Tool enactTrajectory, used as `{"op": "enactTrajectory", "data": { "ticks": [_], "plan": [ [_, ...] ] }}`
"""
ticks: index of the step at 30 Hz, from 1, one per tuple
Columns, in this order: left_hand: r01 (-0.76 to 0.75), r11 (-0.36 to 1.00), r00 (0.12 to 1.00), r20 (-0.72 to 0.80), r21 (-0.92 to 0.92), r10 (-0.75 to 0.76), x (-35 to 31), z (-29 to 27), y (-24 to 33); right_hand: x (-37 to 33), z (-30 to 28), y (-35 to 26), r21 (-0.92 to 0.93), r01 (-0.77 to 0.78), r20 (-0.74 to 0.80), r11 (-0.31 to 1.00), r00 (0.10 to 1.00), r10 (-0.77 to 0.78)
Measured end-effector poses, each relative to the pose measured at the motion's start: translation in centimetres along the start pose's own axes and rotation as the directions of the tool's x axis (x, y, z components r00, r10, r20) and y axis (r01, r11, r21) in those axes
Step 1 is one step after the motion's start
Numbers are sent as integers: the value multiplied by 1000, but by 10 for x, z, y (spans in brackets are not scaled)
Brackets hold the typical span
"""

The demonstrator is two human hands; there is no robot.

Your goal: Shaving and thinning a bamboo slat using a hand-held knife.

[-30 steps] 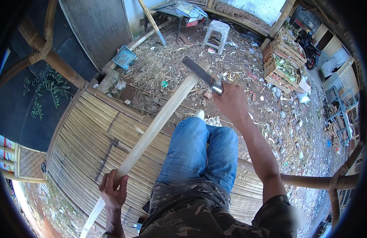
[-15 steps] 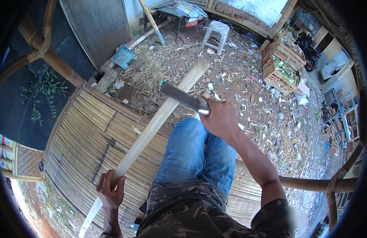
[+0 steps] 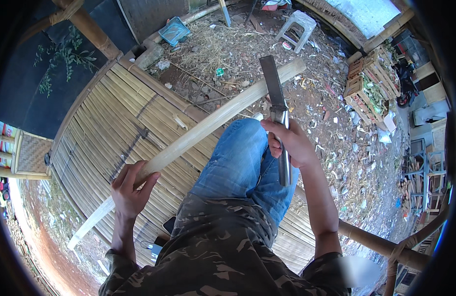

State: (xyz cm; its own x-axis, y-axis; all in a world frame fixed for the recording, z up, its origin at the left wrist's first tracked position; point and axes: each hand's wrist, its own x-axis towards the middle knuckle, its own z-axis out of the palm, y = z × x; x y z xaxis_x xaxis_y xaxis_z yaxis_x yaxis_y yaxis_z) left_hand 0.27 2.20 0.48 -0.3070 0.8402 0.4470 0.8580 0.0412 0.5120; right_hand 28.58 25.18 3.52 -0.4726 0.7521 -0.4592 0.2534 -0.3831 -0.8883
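A long pale wooden slat (image 3: 208,127) runs slantwise from the lower left, across my lap's left side, to its far end over the ground. My left hand (image 3: 129,190) is wrapped round its lower part, thumb on the near side. My right hand (image 3: 296,143) grips the silver tube handle of a machete (image 3: 273,81) above my right knee. The dark, straight, blunt-ended blade points away from me and overlaps the slat near its far end. Whether blade and slat touch, I cannot tell.
I sit on a bamboo-slat platform (image 3: 104,128). Beyond it is littered ground with a blue-green basket (image 3: 174,31), a pale plastic stool (image 3: 298,29) and wooden crates (image 3: 362,96) of leafy scraps. A bamboo rail (image 3: 376,245) is at my right. A dark phone-like object (image 3: 169,225) lies by my left hip.
The machete has turned from pointing left across the slat to pointing away from me, its handle now showing below my right hand. The slat lies flatter across the view, and the view has shifted.
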Motion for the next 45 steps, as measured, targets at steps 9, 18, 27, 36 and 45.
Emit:
{"op": "enactTrajectory", "data": {
  "ticks": [9,18,27,36,45],
  "plan": [
    [-98,994,988,117,-50,103,20,26,17,-8,35,19,539,170,-186,825,979,-80],
    [-99,989,986,121,-110,112,42,42,38,-10,77,18,445,353,-273,823,929,-251],
    [-215,970,973,63,-110,223,54,59,63,-19,98,33,609,390,-257,691,921,-293],
    [25,937,891,433,-348,137,41,58,62,-38,68,38,690,560,-537,457,821,-194],
    [28,997,902,433,-76,8,37,17,46,-67,43,38,589,679,-674,439,712,-198]
  ]
}}
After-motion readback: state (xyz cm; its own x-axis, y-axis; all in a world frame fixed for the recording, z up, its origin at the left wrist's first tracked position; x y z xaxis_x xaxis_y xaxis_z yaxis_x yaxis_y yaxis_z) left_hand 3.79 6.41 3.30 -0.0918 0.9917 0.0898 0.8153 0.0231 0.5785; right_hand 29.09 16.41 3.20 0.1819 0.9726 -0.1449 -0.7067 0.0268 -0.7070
